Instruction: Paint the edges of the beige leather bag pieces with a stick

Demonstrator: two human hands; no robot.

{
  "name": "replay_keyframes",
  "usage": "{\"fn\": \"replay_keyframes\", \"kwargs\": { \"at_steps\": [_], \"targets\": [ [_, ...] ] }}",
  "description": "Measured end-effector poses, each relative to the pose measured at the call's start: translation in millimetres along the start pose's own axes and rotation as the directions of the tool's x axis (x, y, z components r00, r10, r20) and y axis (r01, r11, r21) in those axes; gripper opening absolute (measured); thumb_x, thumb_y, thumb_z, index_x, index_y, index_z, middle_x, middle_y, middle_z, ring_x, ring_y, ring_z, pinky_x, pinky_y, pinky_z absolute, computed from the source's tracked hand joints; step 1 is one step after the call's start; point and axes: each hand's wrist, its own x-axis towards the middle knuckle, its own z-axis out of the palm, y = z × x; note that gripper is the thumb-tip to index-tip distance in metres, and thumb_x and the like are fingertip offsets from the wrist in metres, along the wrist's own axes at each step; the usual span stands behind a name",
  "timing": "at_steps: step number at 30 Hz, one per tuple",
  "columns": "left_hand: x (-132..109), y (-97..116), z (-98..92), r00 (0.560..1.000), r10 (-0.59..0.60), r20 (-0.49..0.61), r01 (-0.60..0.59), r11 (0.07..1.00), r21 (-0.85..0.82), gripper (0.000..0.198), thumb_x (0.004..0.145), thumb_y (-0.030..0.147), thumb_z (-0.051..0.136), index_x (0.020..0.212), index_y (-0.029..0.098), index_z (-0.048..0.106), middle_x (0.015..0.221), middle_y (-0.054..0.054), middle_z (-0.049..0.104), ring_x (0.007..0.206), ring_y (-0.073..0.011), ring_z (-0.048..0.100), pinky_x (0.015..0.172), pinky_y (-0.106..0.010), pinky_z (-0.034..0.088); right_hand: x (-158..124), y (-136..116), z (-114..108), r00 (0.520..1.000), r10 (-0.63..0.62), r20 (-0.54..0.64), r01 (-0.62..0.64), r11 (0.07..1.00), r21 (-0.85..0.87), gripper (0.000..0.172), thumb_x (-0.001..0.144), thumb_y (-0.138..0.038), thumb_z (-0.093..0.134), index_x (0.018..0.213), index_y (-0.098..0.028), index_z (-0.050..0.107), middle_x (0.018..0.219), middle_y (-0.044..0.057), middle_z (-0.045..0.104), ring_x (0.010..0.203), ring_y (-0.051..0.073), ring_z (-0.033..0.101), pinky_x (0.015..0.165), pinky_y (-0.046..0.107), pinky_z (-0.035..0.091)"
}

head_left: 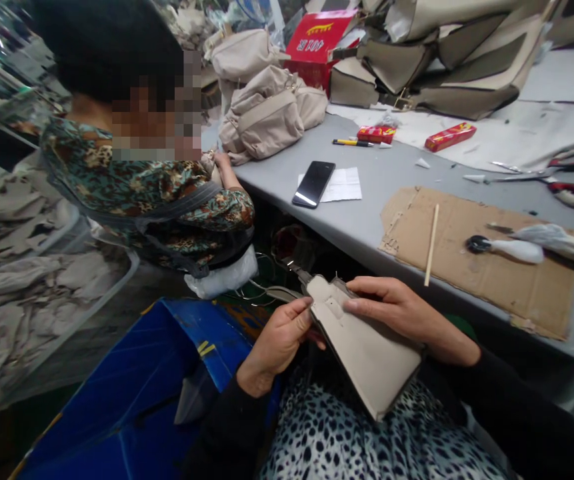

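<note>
As both hands work close to the lap, the beige, flat, tapering leather-like bag piece with dark edging [377, 353] sits over the blue-and-black spotted garment [317, 433]. Left grip [279, 341] pinches its narrow end by the edge, near the dark strap; right grip [397, 308] holds the upper side, fingers spread over the face. How hard either one presses: can't tell.

To do this well, I'd support the wide end on the lap, pinch right at the edging, and press flat-fingered so the face doesn't crease.

Counts, near to far: one bag piece in hand; one blue plastic bin [134, 360] at left. On the grey bench [371, 220]: one brown cardboard sheet [467, 290], on it one white-handled tool with a round black end [517, 250] and one plastic-wrapped item [561, 240]; one thin pale stick [432, 245] overhanging the cardboard's edge; one pair of red-and-white-handled scissors [547, 176]; one black phone [314, 185] partly over one white paper slip [345, 185]; one yellow-and-black pen [351, 143]; two small red boxes [449, 137]. Farther: one big red carton [317, 47]; soft beige fabric bags [267, 117] and stiff beige-and-olive bags [447, 73], overlapping, not countable. One co-worker in a floral top [141, 190], far left.
</note>
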Motion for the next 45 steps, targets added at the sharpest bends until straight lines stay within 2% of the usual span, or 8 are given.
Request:
{"fn": "replay_keyframes", "kwargs": {
  "at_steps": [6, 12, 15, 19, 27, 36, 41, 45],
  "targets": [
    [8.2, 11.2, 3.0, 0.999, -0.048, -0.019, 0.049, 0.997, 0.055, 0.043, 0.079, 0.049, 0.083, 0.1, 0.012, 0.081, 0.084, -0.01, 0.075, 0.06, -0.0115, 0.059, 0.042, -0.015, 0.042, -8.5, -3.3, 1.9, 0.995, -0.081, -0.057, 0.075, 0.992, -0.099, 0.026, 0.097, -0.043, 0.064, 0.092, -0.019, 0.072, 0.082, 0.001, 0.062, 0.075, 0.015, 0.056, 0.064, 0.024, 0.046],
    [2.2, 14.1, 9.2, 1.0, -0.025, -0.007, 0.026, 0.99, 0.137, 0.044, 0.079, 0.052, 0.081, 0.096, 0.012, 0.082, 0.078, -0.01, 0.073, 0.063, -0.0147, 0.06, 0.049, -0.02, 0.049, -19.6, -3.1, 5.7, 0.99, -0.107, -0.094, 0.092, 0.984, -0.152, 0.024, 0.098, -0.04, 0.063, 0.086, -0.019, 0.069, 0.078, 0.0, 0.056, 0.071, 0.015, 0.054, 0.062, 0.025, 0.044],
    [-3.0, 13.7, 16.4, 0.998, 0.041, -0.049, -0.032, 0.984, 0.174, 0.047, 0.08, 0.056, 0.079, 0.097, 0.012, 0.08, 0.078, -0.008, 0.071, 0.06, -0.0139, 0.058, 0.047, -0.02, 0.048, -21.4, -2.9, 7.6, 0.99, -0.109, -0.094, 0.095, 0.985, -0.142, 0.025, 0.099, -0.04, 0.063, 0.087, -0.019, 0.069, 0.078, 0.0, 0.055, 0.071, 0.015, 0.054, 0.062, 0.025, 0.044],
    [-8.3, 14.0, 24.2, 0.991, 0.1, -0.087, -0.073, 0.96, 0.269, 0.043, 0.088, 0.053, 0.071, 0.102, 0.013, 0.077, 0.078, -0.006, 0.07, 0.062, -0.0154, 0.06, 0.055, -0.024, 0.052, -21.4, -2.8, 10.8, 0.989, -0.117, -0.094, 0.104, 0.985, -0.135, 0.025, 0.098, -0.04, 0.063, 0.087, -0.019, 0.071, 0.078, 0.001, 0.056, 0.071, 0.015, 0.055, 0.063, 0.026, 0.045],
    [-4.0, 10.5, 24.6, 0.978, 0.127, -0.165, -0.042, 0.896, 0.442, 0.039, 0.09, 0.053, 0.065, 0.076, 0.016, 0.068, 0.061, 0.0, 0.059, 0.048, -0.0117, 0.051, 0.045, -0.022, 0.039, -23.6, -0.1, 10.5, 0.987, -0.112, -0.119, 0.098, 0.988, -0.122, 0.024, 0.098, -0.041, 0.064, 0.092, -0.02, 0.073, 0.082, 0.002, 0.061, 0.075, 0.016, 0.058, 0.066, 0.026, 0.046],
    [0.0, 12.6, 25.7, 0.968, 0.16, -0.196, -0.025, 0.832, 0.554, 0.039, 0.091, 0.048, 0.063, 0.065, 0.019, 0.06, 0.05, 0.005, 0.045, 0.045, -0.0106, 0.04, 0.044, -0.023, 0.029, -21.7, 10.8, 9.1, 0.987, -0.069, -0.142, 0.061, 0.996, -0.06, 0.027, 0.095, -0.045, 0.066, 0.09, -0.019, 0.073, 0.085, 0.002, 0.062, 0.077, 0.016, 0.056, 0.068, 0.026, 0.046],
    [3.6, 8.8, 19.8, 0.956, 0.212, -0.204, -0.038, 0.777, 0.628, 0.038, 0.091, 0.048, 0.064, 0.067, 0.018, 0.064, 0.064, 0.0, 0.061, 0.061, -0.0154, 0.051, 0.055, -0.023, 0.039, -17.5, 7.1, 13.9, 0.984, -0.091, -0.153, 0.086, 0.995, -0.042, 0.031, 0.096, -0.046, 0.066, 0.091, -0.017, 0.074, 0.083, 0.001, 0.063, 0.078, 0.015, 0.057, 0.069, 0.025, 0.045],
    [15.5, 0.5, 5.2, 0.939, 0.242, -0.243, -0.023, 0.75, 0.661, 0.038, 0.087, 0.052, 0.067, 0.071, 0.018, 0.069, 0.068, -0.002, 0.068, 0.066, -0.0195, 0.058, 0.06, -0.025, 0.046, -15.7, 5.1, 5.9, 0.963, -0.209, -0.169, 0.164, 0.955, -0.245, 0.034, 0.097, -0.047, 0.063, 0.098, -0.016, 0.076, 0.084, 0.003, 0.07, 0.074, 0.014, 0.06, 0.068, 0.025, 0.046]
  ]
}}
